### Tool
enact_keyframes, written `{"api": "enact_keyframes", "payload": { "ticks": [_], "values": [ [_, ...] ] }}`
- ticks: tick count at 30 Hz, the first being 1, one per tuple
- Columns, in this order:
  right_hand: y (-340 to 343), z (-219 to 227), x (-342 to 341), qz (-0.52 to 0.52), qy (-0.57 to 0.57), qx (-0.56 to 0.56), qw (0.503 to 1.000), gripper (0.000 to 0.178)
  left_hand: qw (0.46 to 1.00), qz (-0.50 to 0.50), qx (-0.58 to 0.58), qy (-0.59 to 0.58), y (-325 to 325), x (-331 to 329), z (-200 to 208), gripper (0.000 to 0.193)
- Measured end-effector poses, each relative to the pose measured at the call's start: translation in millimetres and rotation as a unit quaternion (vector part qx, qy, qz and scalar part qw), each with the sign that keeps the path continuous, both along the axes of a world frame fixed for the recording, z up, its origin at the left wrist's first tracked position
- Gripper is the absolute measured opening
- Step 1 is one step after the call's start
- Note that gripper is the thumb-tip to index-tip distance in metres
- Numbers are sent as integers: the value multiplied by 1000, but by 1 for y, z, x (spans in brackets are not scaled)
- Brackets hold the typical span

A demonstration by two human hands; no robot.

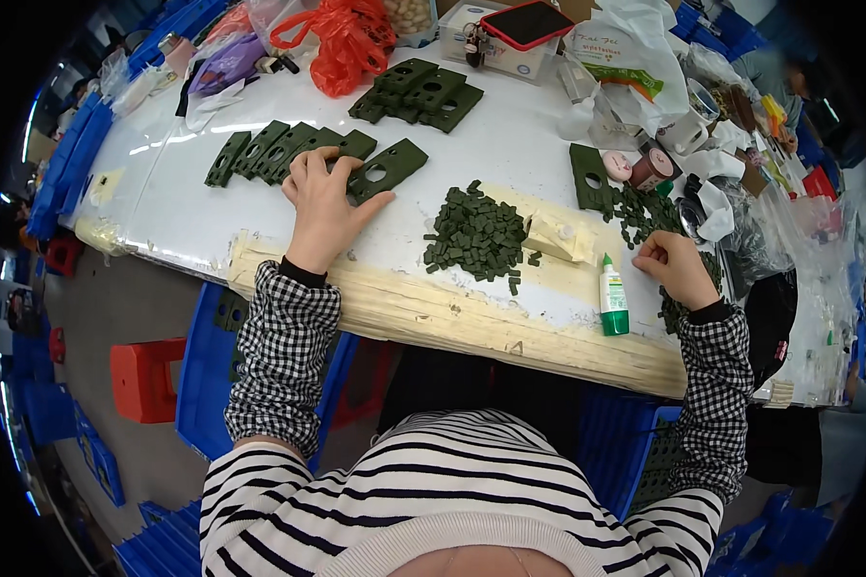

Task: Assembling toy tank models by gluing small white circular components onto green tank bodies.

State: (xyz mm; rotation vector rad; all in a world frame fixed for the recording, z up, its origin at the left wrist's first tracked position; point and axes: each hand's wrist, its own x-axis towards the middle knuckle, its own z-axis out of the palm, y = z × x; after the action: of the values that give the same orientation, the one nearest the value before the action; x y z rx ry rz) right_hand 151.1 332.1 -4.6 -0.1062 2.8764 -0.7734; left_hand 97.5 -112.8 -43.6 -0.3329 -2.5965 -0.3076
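Note:
My left hand [325,213] reaches over a row of dark green plates with round holes [284,151]. Its fingers are spread and curved on the plates, and the thumb points toward the rightmost plate [392,169]. On the right, my right hand [681,271] has thumb and fingertips pressed together low over the table; whatever is between them is too small to make out. Small green pieces [672,313] lie beside and partly under it. Between the hands are a heap of small green pieces [473,231] and a white glue bottle with a green base [613,298].
More green plates are stacked [419,94] at the back, and a single plate [590,178] lies right of the heap. Yellowish tape [452,332] covers the front edge. A red bag [342,43], a phone [527,23] on a clear box and plastic bags [621,48] crowd the far side.

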Motion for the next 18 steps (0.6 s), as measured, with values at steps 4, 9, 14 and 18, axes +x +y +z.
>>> {"api": "enact_keyframes", "payload": {
  "ticks": [4, 9, 14, 18],
  "values": [
    [3, 1, 4, -8, 14, -14, 1000, 14, 997, -36, 59, 43, 11, 3, 10, 44],
    [10, 14, 4, -17, 35, -34, 999, 12, 977, -110, 138, 119, 19, 9, 44, 43],
    [11, 7, 3, 3, -9, -22, 1000, 13, 938, -213, 224, 156, 47, -8, 78, 43],
    [12, 1, 0, 2, -20, -8, 1000, 14, 914, -272, 251, 164, 69, -27, 89, 43]
  ]
}}
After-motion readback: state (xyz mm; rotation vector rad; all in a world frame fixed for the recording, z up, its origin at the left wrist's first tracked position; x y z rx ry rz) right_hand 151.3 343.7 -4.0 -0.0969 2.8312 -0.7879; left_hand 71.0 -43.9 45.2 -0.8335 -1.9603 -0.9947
